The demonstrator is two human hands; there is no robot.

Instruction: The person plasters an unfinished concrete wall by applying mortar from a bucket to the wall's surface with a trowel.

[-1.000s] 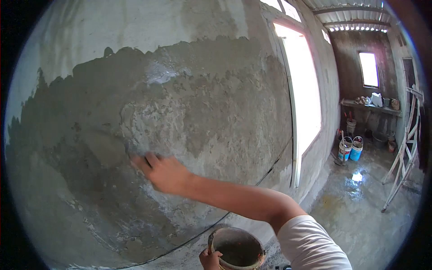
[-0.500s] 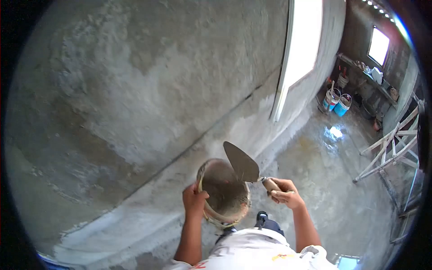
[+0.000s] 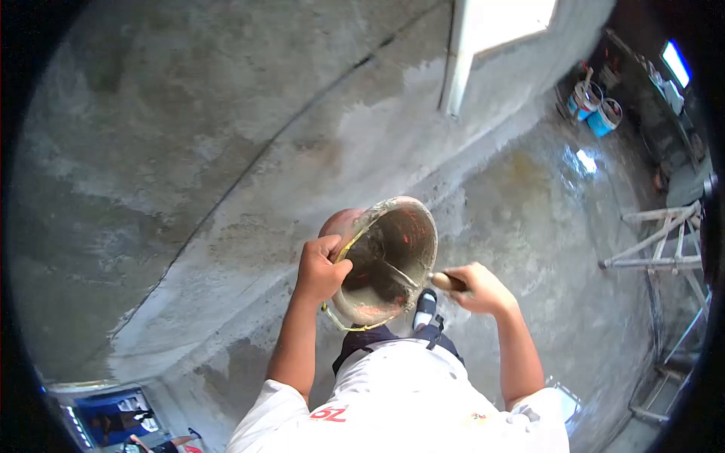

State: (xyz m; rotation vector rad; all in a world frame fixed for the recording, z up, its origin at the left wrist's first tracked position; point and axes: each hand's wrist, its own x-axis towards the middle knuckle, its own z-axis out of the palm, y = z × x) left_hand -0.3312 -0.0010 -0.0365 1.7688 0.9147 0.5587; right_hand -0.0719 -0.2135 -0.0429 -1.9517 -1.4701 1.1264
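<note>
My left hand (image 3: pixel 323 268) grips the rim of a mortar-stained bucket (image 3: pixel 414 219), which tilts so that its opening faces me. A yellowish handle (image 3: pixel 338 321) hangs at the bucket's lower left. Grey mortar coats the inside of the bucket. To the right, my right hand (image 3: pixel 477 288) is wrapped round the handle of a trowel (image 3: pixel 450 282). The trowel's blade reaches into the bucket and is seen nearly edge-on.
A plastered wall (image 3: pixel 189 136) with a window fills the left and top. Two buckets (image 3: pixel 604 117) stand on the wet floor (image 3: pixel 521 226) at the upper right. A wooden frame (image 3: pixel 657 260) is at the right. Part of another person (image 3: pixel 177 444) shows at the bottom left.
The bucket has tipped over further and moved up. The trowel blade, before raised flat over the bucket's rim, has gone down inside it. The view has swung downward.
</note>
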